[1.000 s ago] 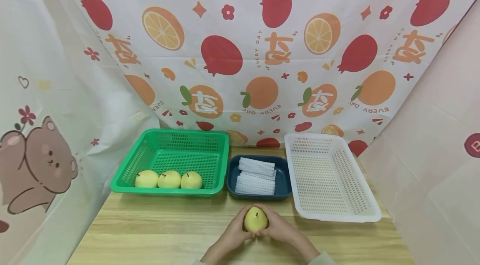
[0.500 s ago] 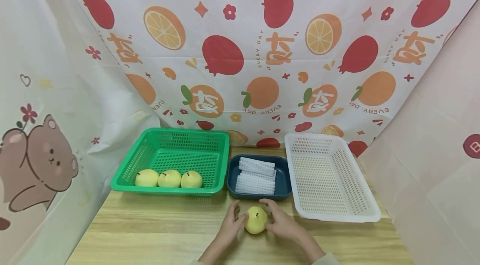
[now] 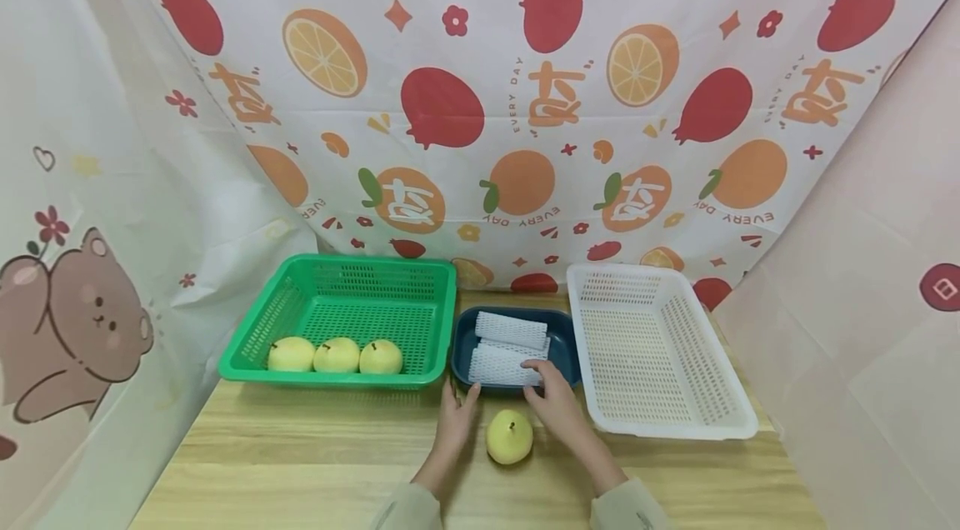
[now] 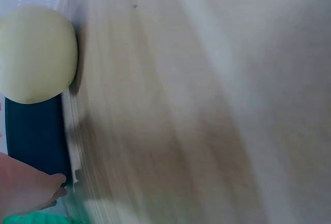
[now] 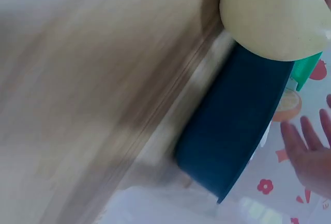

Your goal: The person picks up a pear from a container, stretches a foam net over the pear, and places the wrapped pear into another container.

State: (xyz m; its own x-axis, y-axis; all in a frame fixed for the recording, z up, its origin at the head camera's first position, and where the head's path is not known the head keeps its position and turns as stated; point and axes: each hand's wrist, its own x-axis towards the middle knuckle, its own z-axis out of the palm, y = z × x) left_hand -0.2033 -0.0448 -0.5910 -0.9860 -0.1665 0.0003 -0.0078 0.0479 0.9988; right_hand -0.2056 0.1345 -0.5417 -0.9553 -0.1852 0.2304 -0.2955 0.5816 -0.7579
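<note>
A yellow pear stands on the wooden table between the two hands, touched by neither in the head view. To its left, my left hand has its fingers at the near left corner of a dark blue tray and holds nothing. My right hand reaches over the tray's near rim, fingers spread, fingertips close over the white foam net sleeves inside. In the right wrist view the right hand's fingers extend above the tray wall, beside the pear.
Left of the tray is a green basket with three pears along its near side. A white basket stands to the right. A fruit-print cloth hangs behind them.
Both hands have let go of the pear, which stays on the table. They have parted and moved forward, the left to the tray's corner, the right over the foam sleeves.
</note>
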